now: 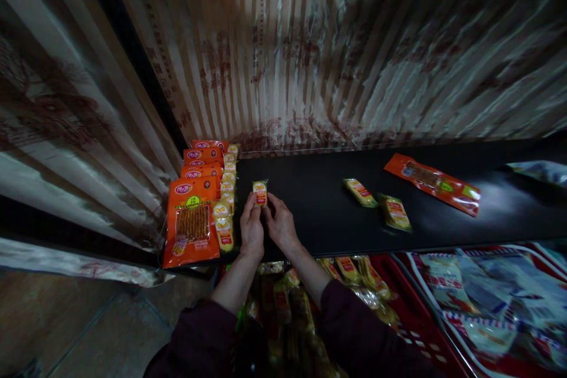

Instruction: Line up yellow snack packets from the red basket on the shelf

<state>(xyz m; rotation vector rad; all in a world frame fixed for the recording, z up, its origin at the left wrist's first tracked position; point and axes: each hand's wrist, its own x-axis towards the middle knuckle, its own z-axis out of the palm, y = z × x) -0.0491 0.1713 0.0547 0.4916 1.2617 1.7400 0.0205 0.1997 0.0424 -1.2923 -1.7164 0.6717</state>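
My left hand (251,227) and my right hand (279,221) meet over the black shelf (328,224), fingers pinched on one small yellow snack packet (260,192) that stands upright between them. Just to the left stands a row of several similar yellow packets (225,201), and beside that a row of orange snack bags (191,221). Two more yellow packets (361,192) (396,212) lie loose on the shelf to the right. A long orange bag (432,183) lies flat beyond them.
A striped paper backing (336,47) closes off the shelf behind and at the left. Below the shelf edge a red basket (398,313) holds several yellow packets. More packaged goods (487,301) lie at the lower right. Wooden floor (66,319) shows at the lower left.
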